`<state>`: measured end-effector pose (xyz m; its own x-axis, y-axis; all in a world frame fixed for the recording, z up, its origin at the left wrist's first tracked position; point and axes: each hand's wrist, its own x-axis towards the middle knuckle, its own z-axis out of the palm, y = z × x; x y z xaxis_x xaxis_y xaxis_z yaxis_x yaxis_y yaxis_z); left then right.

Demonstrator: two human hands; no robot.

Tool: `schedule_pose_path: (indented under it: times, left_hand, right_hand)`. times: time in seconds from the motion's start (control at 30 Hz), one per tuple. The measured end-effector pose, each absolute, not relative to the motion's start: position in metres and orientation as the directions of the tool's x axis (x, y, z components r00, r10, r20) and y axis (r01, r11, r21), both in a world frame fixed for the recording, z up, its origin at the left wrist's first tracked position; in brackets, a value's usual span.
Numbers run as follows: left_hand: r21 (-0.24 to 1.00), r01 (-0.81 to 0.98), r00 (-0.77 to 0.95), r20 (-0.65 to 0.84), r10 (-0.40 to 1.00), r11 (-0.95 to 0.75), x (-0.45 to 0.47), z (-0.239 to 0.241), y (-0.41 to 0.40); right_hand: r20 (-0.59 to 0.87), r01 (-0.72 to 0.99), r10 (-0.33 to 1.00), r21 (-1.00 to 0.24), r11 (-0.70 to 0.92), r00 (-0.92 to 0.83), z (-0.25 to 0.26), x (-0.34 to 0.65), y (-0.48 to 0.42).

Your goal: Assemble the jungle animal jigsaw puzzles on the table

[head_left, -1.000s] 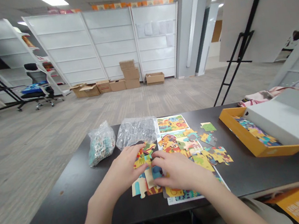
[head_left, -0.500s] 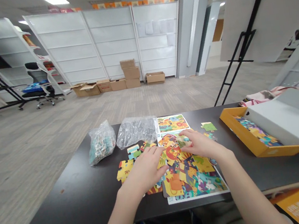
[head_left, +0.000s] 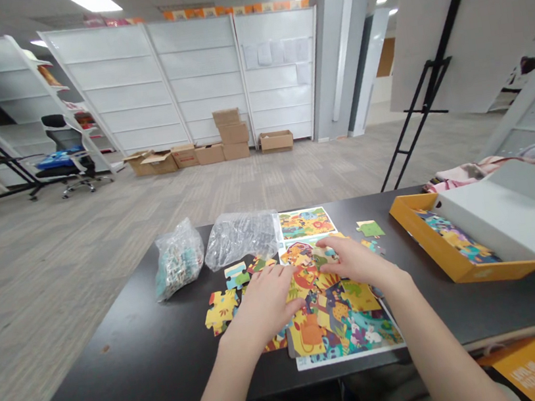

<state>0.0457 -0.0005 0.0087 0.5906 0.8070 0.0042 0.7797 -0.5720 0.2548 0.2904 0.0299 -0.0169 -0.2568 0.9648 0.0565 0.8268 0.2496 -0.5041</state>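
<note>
My left hand (head_left: 267, 300) rests low over a pile of jigsaw puzzle pieces, its thumb held apart from the fingers. Across from it, my right hand (head_left: 355, 260) has thumb and forefinger spread on either side of a greenish puzzle piece (head_left: 324, 256); a firm grip on it does not show. Beneath the pieces lies a printed picture sheet (head_left: 349, 355) with a white border. Between the hands are orange and yellow pieces (head_left: 310, 330). A yellow puzzle piece (head_left: 221, 309) lies left of my left hand, and a green piece (head_left: 370, 229) beyond my right hand.
On the black table (head_left: 135, 358), a clear bag of pieces (head_left: 179, 259) and a crumpled plastic bag (head_left: 243, 237) lie at the back left. An open yellow box (head_left: 499, 270) holding puzzle pieces stands at the right. Cardboard boxes (head_left: 233, 133) line the shelving beyond.
The view has shifted slightly. Both hands keep nearly the same pose over the puzzle pieces, with only a small move of the left fingers toward the middle.
</note>
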Motion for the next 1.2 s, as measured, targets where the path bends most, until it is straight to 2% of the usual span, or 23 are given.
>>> schedule_pose_path:
  times: [0.33,0.43,0.57,0.63,0.73,0.83,0.9,1.03,1.2]
  left_hand:
    - [0.25,0.79,0.577,0.01,0.817,-0.56,0.044,0.007,0.001]
    - [0.243,0.789,0.578,0.018,0.816,-0.564,0.043,0.007,0.002]
    - [0.247,0.804,0.542,0.07,0.837,-0.541,0.046,0.008,0.002]
    - [0.307,0.806,0.492,0.126,0.861,-0.506,0.05,0.007,0.003]
    - [0.516,0.737,0.412,0.167,0.896,-0.436,0.06,0.004,0.004]
    - [0.772,0.519,0.399,0.161,0.903,-0.367,0.069,-0.002,0.009]
    - [0.874,0.36,0.437,0.15,0.887,-0.325,0.073,-0.005,0.012]
    - [0.937,0.257,0.426,0.111,0.898,-0.238,0.073,-0.003,0.017]
    - [0.955,0.232,0.369,0.089,0.925,-0.185,0.073,0.002,0.017]
  right_hand:
    - [0.196,0.849,0.955,-0.441,0.289,-0.223,-0.006,0.288,0.027]
    - [0.207,0.811,0.958,-0.514,0.279,-0.198,-0.002,0.291,0.026]
    - [0.19,0.694,0.972,-0.681,0.232,-0.139,0.003,0.293,0.023]
    - [0.162,0.584,0.98,-0.787,0.199,-0.116,0.007,0.291,0.021]
    - [0.077,0.375,0.991,-0.92,0.113,-0.11,0.013,0.283,0.018]
    - [0.042,0.225,0.988,-0.971,0.075,-0.149,0.014,0.274,0.017]
    - [0.074,0.194,0.984,-0.975,0.105,-0.161,0.011,0.27,0.017]
    - [0.115,0.263,0.983,-0.953,0.15,-0.145,0.009,0.274,0.016]
    - [-0.065,0.337,0.956,-0.941,0.038,-0.288,0.01,0.287,0.014]
